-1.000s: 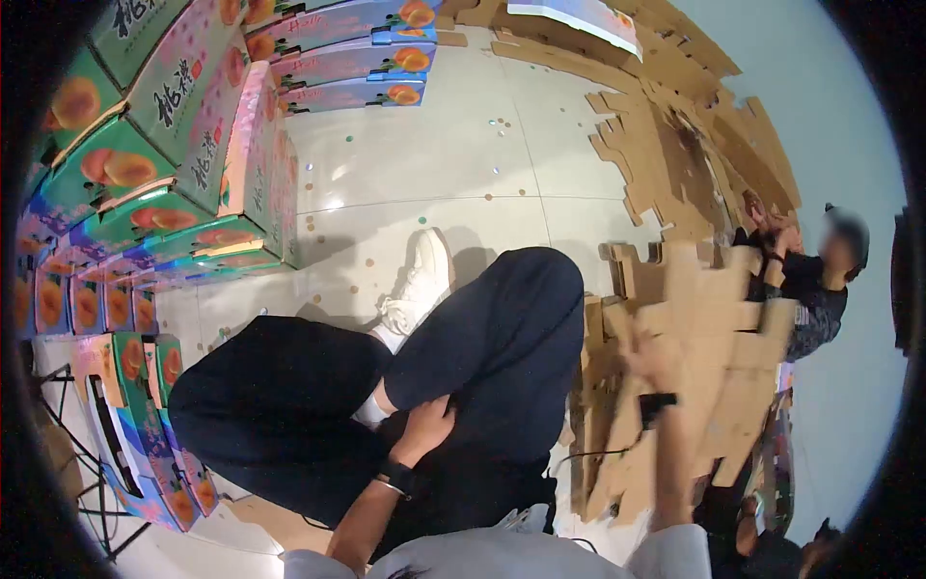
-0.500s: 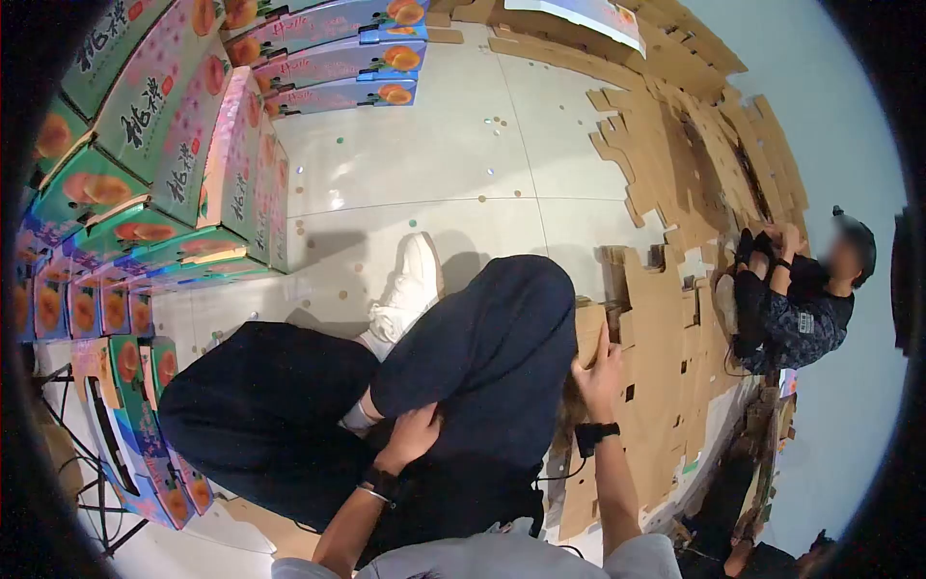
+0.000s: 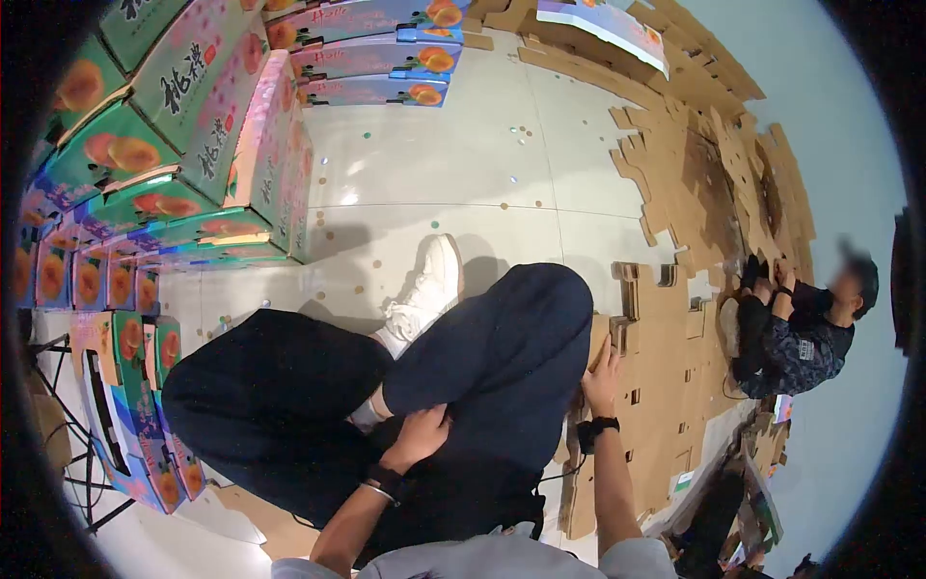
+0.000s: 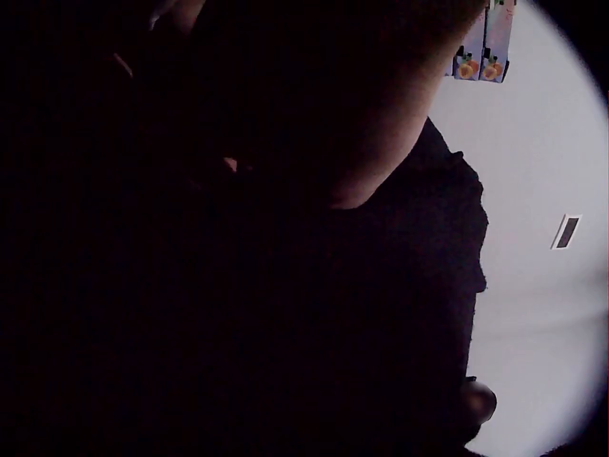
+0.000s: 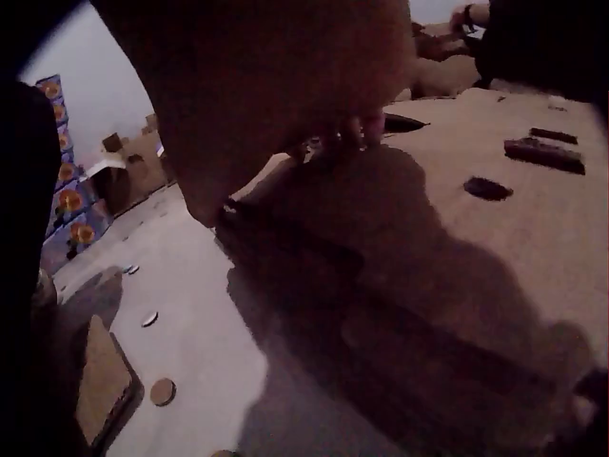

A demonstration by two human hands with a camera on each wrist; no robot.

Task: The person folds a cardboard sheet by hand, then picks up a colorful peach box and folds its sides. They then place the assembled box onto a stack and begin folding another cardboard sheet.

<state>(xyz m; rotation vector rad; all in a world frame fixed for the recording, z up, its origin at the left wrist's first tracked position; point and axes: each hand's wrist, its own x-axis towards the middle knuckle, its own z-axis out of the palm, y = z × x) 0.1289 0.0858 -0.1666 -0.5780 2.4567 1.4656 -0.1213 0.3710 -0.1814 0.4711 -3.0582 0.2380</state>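
My left hand [image 3: 422, 434] rests on the dark trousers [image 3: 482, 357] in my lap, its fingers loosely bent against the cloth. The left wrist view is mostly dark. Beside my right knee, my right hand [image 3: 603, 378] touches the near edge of a brown flat cardboard sheet [image 3: 658, 386] with slots and cut-out edges. Its index finger points straight forward along the sheet. The right wrist view has the hand [image 5: 285, 86] over that cardboard [image 5: 457, 228], fingertips at its surface and thumb at its edge.
Printed peach gift boxes [image 3: 193, 145] are stacked at the left, with more boxes [image 3: 376, 53] at the back. Cut cardboard [image 3: 709, 183] lies along the right wall, where another person [image 3: 805, 323] sits. Small round discs [image 3: 376, 263] dot the tiled floor.
The cardboard raised under my right hand a second ago now lies flat, uncovering the seated person. My right hand has come back to its near edge. The left hand stays on my lap.
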